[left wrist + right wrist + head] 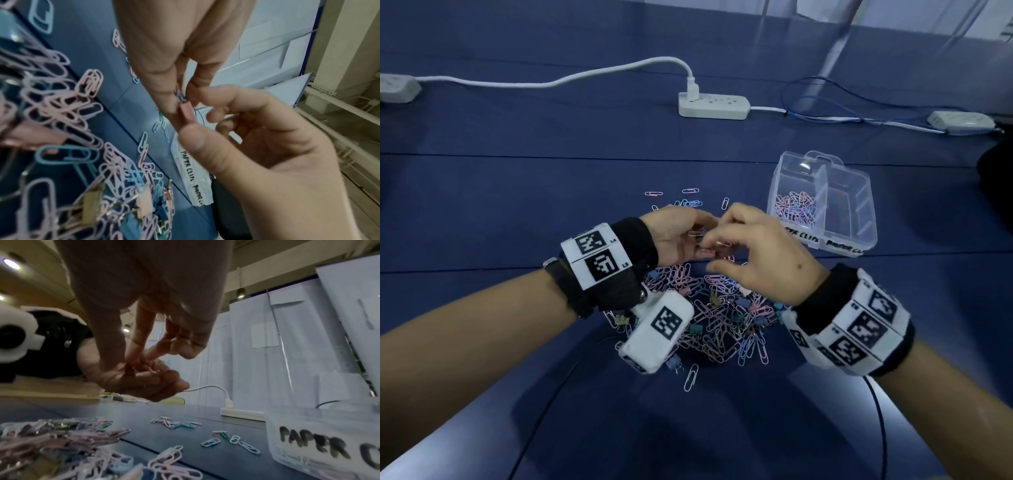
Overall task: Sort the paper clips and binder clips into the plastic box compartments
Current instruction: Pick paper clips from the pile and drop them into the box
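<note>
A pink binder clip [186, 112] hangs above the blue table between both hands. My left hand [702, 248] grips its body between thumb and fingers, and my right hand [710, 241] pinches its upper end, where a small blue piece shows [180, 96]. The right wrist view shows the right hand's fingertips [135, 360] pressed into the left hand [139, 384]. A mixed pile of paper clips and binder clips [719, 315] lies under my wrists. The clear plastic box [852, 205] stands open to the right. Its compartment labelled for paper clips holds paper clips [796, 209]; the one next to it looks bare.
Loose paper clips [690, 198] lie scattered beyond my hands. A white power strip [714, 106] with its cable, a blue wire [825, 102] and small white adapters [959, 121] lie along the far side. A dark object [996, 171] sits at the right edge.
</note>
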Demonstrator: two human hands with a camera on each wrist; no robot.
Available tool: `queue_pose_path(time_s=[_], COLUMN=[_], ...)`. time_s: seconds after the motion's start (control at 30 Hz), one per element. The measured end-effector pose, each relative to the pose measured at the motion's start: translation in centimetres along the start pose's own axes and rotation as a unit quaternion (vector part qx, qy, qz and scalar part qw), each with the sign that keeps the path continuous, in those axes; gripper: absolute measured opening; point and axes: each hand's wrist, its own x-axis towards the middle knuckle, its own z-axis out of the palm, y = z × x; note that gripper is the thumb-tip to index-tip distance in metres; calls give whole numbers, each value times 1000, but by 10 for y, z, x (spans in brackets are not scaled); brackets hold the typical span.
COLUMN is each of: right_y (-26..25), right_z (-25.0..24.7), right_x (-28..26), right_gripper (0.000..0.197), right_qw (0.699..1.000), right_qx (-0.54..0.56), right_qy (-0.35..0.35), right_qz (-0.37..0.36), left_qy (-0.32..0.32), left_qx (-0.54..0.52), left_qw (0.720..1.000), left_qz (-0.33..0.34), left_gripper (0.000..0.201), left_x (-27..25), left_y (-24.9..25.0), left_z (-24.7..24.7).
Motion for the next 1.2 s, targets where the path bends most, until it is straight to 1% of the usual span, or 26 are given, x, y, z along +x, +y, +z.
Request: queue_pose_path(time_s=[0.07,0.13,0.17,0.23,0.3,0.37,0.4,0.47,0.53,0.63,0.7,0.73,0.8,0.83,0.9,0.97,1.0,1.03,1.07,1.1,1.13,1.17,1.2], right_y=[-2,-2,-2,-3,-2,0,0,5,16,27,27,26,28,31,41,48,48,47,46,43,40,38,37], right_z=[2,3,3,4,7,11,12,12,11,9,5,1,-4,-5,-5,-6,-6,-8,-8,-9,-8,-8,-7], right_x=[0,-1,-1,-4,-9,-17,-19,-23,-28,-34,-37,-38,-38,-37,-35,-33,-30,-27,-23,-18,-11,-3,6], right_gripper=[16,12,12,9,8,13,18,29,37,48,52,54,52,49,42,36,34,32,31,31,33,35,38], right_qw=[999,998,998,999,998,994,991,983,979,980,984,986,990,990,989,986,986,987,987,987,986,984,981], right_qx=[-35,-49,-45,3,62,91,94,67,26,-2,5,15,19,12,6,7,4,-2,-5,-5,-5,-5,-9], right_qy=[-7,4,11,9,-16,-59,-92,-163,-188,-174,-146,-131,-106,-102,-102,-93,-85,-77,-73,-71,-73,-78,-88], right_qz=[-16,-42,-50,-43,-23,-3,7,45,73,99,98,99,95,92,111,137,141,142,141,141,148,159,171], left_qy=[-1,5,9,9,-6,-28,-40,-75,-118,-169,-189,-196,-209,-215,-215,-178,-148,-114,-76,-31,12,50,78], left_qx=[6,10,11,14,-7,-56,-74,-80,-67,-45,-15,3,35,48,57,62,92,149,231,340,470,595,691], left_qw=[1000,1000,1000,1000,1000,998,996,994,991,985,982,980,977,975,975,982,984,980,966,933,874,794,712], left_qz=[2,4,3,2,9,10,12,12,5,-7,-17,-21,-24,-22,-7,28,48,70,91,112,124,115,95], left_gripper=[24,25,24,19,17,20,23,37,58,90,103,105,102,95,79,62,49,33,20,17,24,34,42], left_x=[2,3,3,3,5,12,16,25,34,45,54,59,69,72,75,69,63,57,50,45,43,44,44], left_y=[0,0,0,4,13,29,38,53,65,74,74,73,69,68,69,74,76,78,79,78,76,73,69], left_z=[-1,0,0,-3,-8,-8,-8,1,19,50,65,70,74,72,64,54,48,41,35,26,18,8,1])
